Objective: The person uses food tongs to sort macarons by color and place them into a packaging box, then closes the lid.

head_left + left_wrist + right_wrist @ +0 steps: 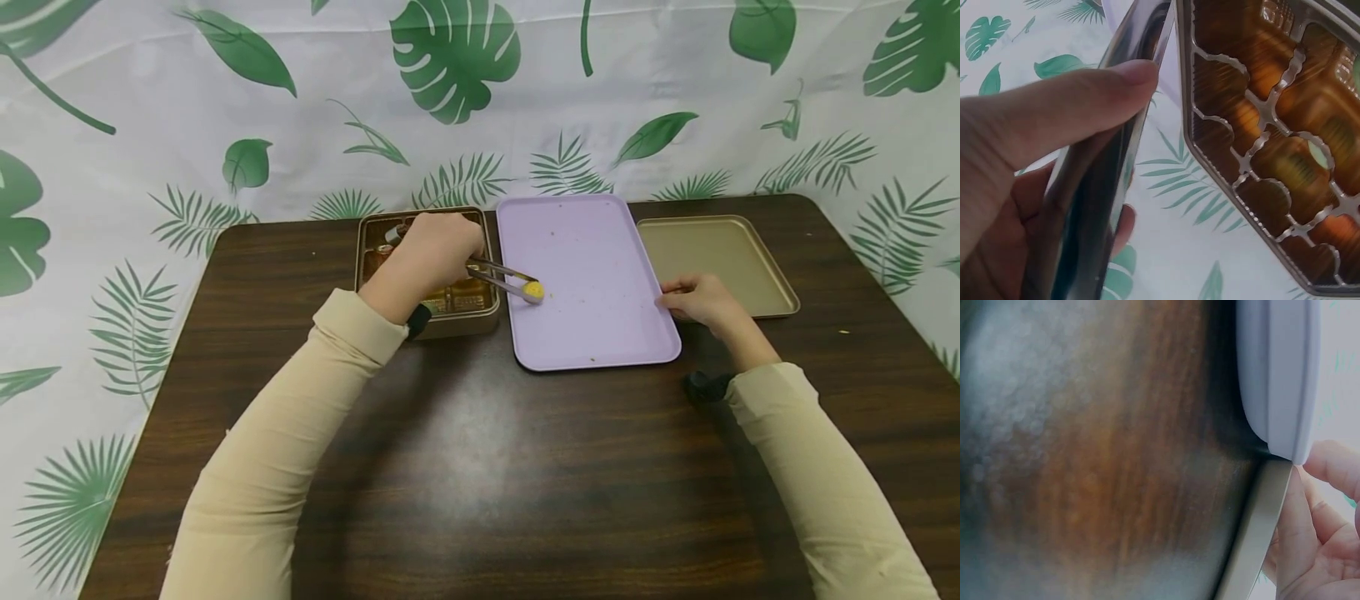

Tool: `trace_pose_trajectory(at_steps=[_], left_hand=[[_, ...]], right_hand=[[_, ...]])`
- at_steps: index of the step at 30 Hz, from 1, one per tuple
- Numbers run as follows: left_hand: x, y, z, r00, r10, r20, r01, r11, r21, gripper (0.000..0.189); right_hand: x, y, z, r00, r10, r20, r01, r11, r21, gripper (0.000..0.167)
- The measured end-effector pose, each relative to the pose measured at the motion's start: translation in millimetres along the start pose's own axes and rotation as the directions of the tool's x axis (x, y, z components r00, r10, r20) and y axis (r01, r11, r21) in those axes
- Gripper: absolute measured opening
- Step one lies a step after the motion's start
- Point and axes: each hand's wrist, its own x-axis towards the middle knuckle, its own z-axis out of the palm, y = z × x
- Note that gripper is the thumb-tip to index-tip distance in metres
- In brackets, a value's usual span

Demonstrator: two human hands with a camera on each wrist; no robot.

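My left hand (441,248) holds a pair of metal tongs (497,284), reaching over a gold box (457,327) with a divided insert. The tong tips pinch a small round yellow piece (533,289) at the left side of a lilac tray (588,258). In the left wrist view the thumb lies along the tongs (1085,206), beside the box's compartments. With thumb and fingers, my right hand (703,302) grips the tray's right rim. The right wrist view shows these fingers (1297,531) at the tray corner (1285,381).
A shallow gold lid or tray (720,258) lies right of the lilac tray, partly behind my right hand. Several food-like pieces sit in the box's compartments, some hidden by my left arm. Small crumbs dot the lilac tray. A leaf-patterned cloth (322,108) hangs behind the dark wooden table (480,483).
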Motion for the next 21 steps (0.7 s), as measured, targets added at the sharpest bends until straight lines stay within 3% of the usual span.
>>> trace_pose_trajectory(at_steps=[6, 12, 21], left_hand=[[-0.3, -4.2, 4.1, 0.999, -0.016, 0.037, 0.019, 0.997, -0.068, 0.006], [-2.7, -11.9, 7.5, 0.997, -0.041, 0.063, 0.052, 0.983, -0.179, 0.019], [-31.8, -36.8, 9.8, 0.992, -0.127, 0.007, 0.122, 0.935, -0.334, 0.035]], right_hand=[[-1.3, -1, 0, 1.000, -0.008, -0.001, 0.008, 1.000, 0.004, 0.049], [-2.3, 0, 0, 1.000, -0.015, -0.002, 0.015, 1.000, 0.011, 0.048], [-0.8, 0, -1, 1.000, -0.013, -0.001, 0.013, 1.000, 0.012, 0.049]])
